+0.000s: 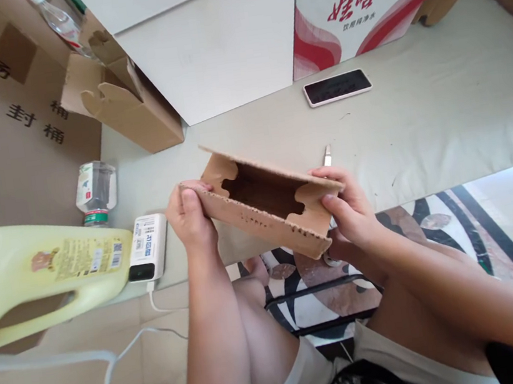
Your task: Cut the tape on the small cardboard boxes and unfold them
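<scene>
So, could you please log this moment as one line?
cardboard carton: mouth open; left hand: grips one end; right hand: grips other end; phone: lying beyond carton

Head-level view, forward and down

A pale grey tabletop (pixel 435 112), creased near its front edge, in soft light; below, a floor (pixel 435 221) patterned with black, white and brown curves, beige at left.
</scene>
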Tool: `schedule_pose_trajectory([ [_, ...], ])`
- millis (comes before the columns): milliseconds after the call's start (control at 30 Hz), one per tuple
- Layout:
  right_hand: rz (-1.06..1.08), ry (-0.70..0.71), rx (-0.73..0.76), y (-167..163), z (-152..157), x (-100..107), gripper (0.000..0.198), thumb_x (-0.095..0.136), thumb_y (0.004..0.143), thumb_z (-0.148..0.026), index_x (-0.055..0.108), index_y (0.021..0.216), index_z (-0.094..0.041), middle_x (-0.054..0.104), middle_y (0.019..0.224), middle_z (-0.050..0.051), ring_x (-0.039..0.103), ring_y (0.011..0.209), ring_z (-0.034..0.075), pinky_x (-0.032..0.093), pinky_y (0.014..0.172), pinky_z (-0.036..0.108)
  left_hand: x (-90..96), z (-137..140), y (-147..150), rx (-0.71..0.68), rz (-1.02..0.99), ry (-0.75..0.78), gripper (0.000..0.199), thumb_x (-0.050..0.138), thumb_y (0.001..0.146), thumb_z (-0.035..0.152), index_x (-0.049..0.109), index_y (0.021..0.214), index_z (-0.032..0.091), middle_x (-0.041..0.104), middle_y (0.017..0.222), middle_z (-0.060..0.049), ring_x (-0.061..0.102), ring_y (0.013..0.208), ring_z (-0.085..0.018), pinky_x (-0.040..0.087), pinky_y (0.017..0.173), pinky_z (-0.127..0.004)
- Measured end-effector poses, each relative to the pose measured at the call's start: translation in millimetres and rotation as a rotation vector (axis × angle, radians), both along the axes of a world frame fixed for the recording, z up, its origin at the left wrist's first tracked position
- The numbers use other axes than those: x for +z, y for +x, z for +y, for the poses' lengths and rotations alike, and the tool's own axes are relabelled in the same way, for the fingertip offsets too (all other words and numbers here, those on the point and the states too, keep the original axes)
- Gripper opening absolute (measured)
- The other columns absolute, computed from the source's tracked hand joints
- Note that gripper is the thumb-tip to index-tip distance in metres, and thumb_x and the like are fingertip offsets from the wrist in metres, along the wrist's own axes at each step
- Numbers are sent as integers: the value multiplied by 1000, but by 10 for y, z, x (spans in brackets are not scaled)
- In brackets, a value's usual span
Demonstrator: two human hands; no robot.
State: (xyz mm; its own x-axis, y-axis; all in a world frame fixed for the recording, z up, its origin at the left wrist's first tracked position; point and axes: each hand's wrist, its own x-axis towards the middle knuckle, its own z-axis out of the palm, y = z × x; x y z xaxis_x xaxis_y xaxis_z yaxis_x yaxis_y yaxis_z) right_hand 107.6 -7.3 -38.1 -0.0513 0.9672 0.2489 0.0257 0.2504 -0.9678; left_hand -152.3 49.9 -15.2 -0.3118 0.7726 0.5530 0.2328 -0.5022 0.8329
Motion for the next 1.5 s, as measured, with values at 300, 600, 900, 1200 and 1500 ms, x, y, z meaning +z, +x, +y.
schedule_pose_trajectory([
  [300,45,13,41,20,38,-5,44,49,89,-68,63,108,-30,61,127,7,57,123,31,48,105,52,93,-24,-101,-17,205,-203,24,69,84,46,80,91,25,64,121,-6,57,123,-25,43,113,-42],
  [600,133,-239,296,-38,109,-64,73,35,91,-79,57,135,-24,61,142,11,56,135,30,45,114,52,56,66,-325,189,-456,-331,24,66,71,33,76,87,19,74,98,-5,66,100,-21,55,90,-31],
  [900,-188,127,261,86,58,-17,70,52,90,-68,41,151,-34,46,158,5,37,151,31,26,128,53,-109,-37,40,-173,-406,-742,64,49,83,77,73,87,18,76,83,-10,73,85,-26,55,64,-32],
  [1200,-47,57,-20,228,130,119,39,51,93,-62,66,111,-30,59,141,5,51,137,32,42,115,52,-125,-161,-7,-840,252,-1135,55,67,76,72,75,74,18,73,71,-10,64,50,-20,40,42,-28],
  [1500,7,-31,378,45,60,106,51,40,96,-68,63,124,-32,57,148,6,57,132,28,50,105,49,-84,-15,52,33,-60,-29,36,67,84,53,72,101,22,69,113,-7,63,115,-23,45,109,-38],
])
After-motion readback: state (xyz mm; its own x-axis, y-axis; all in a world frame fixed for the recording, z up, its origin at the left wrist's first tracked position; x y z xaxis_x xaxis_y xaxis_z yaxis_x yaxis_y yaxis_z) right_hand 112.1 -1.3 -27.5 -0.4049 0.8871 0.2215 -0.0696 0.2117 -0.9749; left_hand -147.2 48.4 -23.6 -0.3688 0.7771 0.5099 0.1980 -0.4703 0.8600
